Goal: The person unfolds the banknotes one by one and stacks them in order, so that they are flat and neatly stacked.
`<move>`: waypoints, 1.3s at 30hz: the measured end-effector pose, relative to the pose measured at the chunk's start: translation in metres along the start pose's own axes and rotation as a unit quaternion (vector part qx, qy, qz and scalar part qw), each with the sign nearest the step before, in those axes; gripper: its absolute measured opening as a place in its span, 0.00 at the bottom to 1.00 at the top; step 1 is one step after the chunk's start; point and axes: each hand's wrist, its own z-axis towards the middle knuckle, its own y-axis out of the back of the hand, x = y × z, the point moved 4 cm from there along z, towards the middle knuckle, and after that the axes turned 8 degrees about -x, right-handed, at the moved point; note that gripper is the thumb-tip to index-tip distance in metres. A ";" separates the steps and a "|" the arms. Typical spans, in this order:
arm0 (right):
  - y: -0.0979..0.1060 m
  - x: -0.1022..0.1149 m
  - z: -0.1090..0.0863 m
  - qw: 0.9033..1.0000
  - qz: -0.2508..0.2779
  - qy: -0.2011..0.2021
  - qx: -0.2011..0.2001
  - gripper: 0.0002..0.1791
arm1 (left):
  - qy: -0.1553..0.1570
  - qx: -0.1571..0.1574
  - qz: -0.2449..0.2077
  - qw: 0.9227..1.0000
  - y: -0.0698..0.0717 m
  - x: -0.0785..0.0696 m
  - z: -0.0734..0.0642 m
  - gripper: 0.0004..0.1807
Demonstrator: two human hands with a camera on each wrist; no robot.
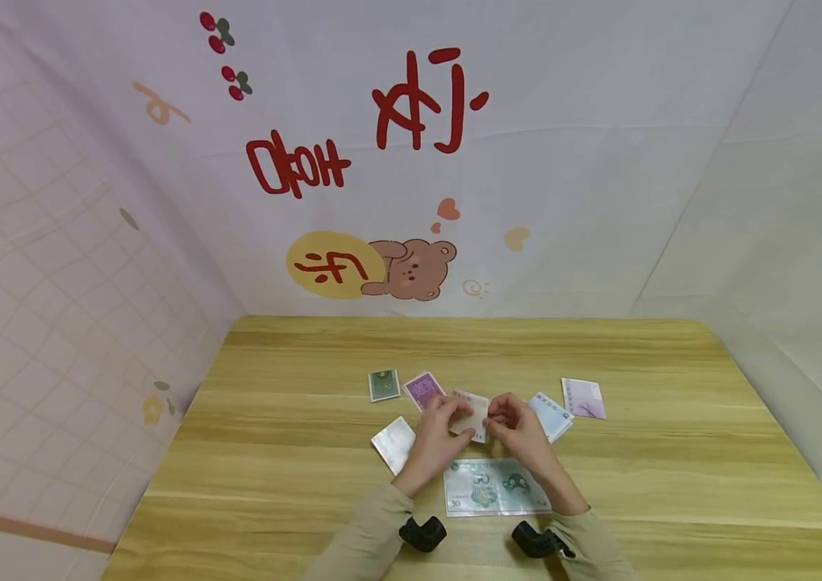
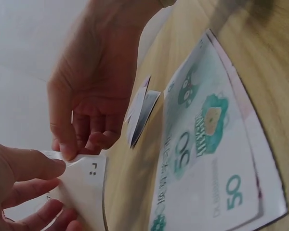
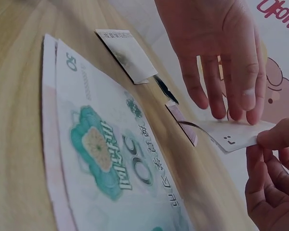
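A folded pale paper play banknote (image 1: 478, 411) is held between both hands, above the table. My left hand (image 1: 440, 440) has its thumb and fingertips at the left part of the note. At its right edge, my right hand (image 1: 519, 432) pinches the corner between thumb and forefinger; the grip shows in the right wrist view, where the note (image 3: 231, 134) bends slightly. Flat below the hands lies a green 50 play banknote (image 1: 494, 488), with a pinkish edge of another note (image 2: 245, 101) under it in the left wrist view.
Around the hands lie a green 2 note (image 1: 384, 387), a purple note (image 1: 423, 389), a whitish folded note (image 1: 394, 444), a small bluish stack (image 1: 552, 417) and a pale lilac note (image 1: 585, 399). The wooden table (image 1: 273, 452) meets printed cloth walls.
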 end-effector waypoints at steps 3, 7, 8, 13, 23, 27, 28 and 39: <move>0.000 -0.005 0.000 1.000 0.016 -0.009 -0.002 0.12 | -0.002 0.002 -0.019 1.000 -0.004 -0.001 -0.001 0.16; -0.001 -0.006 0.000 0.999 0.042 -0.025 -0.006 0.13 | -0.019 0.002 -0.045 0.999 -0.007 -0.004 -0.002 0.17; -0.001 -0.005 -0.001 0.998 0.052 -0.029 -0.005 0.13 | -0.024 0.001 -0.050 0.998 -0.008 -0.005 -0.002 0.17; -0.002 -0.002 -0.003 0.995 0.090 -0.045 0.007 0.16 | -0.026 0.005 -0.070 0.997 -0.010 -0.007 -0.001 0.18; 0.003 0.005 -0.006 0.994 0.100 -0.025 0.020 0.22 | 0.054 0.036 -0.216 0.974 -0.008 -0.005 0.003 0.19; 0.008 0.006 -0.006 0.995 0.096 -0.020 0.010 0.23 | 0.075 0.027 -0.227 0.971 0.001 -0.013 0.003 0.22; 0.010 0.006 -0.006 0.995 0.095 -0.016 0.005 0.23 | 0.078 0.023 -0.228 0.970 0.005 -0.017 0.003 0.23; 0.031 0.014 -0.012 0.996 0.007 0.079 -0.049 0.16 | 0.073 -0.001 -0.206 0.976 0.009 -0.007 0.000 0.20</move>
